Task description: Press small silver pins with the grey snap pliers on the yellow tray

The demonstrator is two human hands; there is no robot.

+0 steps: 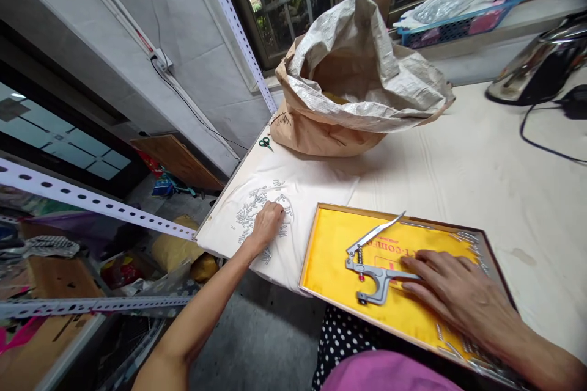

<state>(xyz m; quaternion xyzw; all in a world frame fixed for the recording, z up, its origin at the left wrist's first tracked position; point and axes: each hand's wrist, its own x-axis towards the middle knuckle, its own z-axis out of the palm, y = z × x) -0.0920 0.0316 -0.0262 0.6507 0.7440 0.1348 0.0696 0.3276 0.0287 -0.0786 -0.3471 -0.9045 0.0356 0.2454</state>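
Note:
On the white cloth (312, 186) at the table's left corner lies a scattered heap of small silvery metal pieces (250, 208), thin and short. My left hand (269, 222) is down among them with its fingers curled together; what is in the fingertips is hidden. A grey metal hand press plier (378, 281) with a spring and a long lever lies on yellow cloth in a shallow tray (308, 250). My right hand (458, 287) rests over the end of its handle, fingers stretched out and slightly apart. Rows of thin metal pieces (472, 247) lie along the tray's right side.
A large open woven sack (330, 134) stands at the back of the table, with green-handled scissors (265, 143) beside it. An electric kettle (536, 67) and its cord are at the right. A blue basket (458, 30) sits on the windowsill. Perforated shelf bars (92, 198) cross the left.

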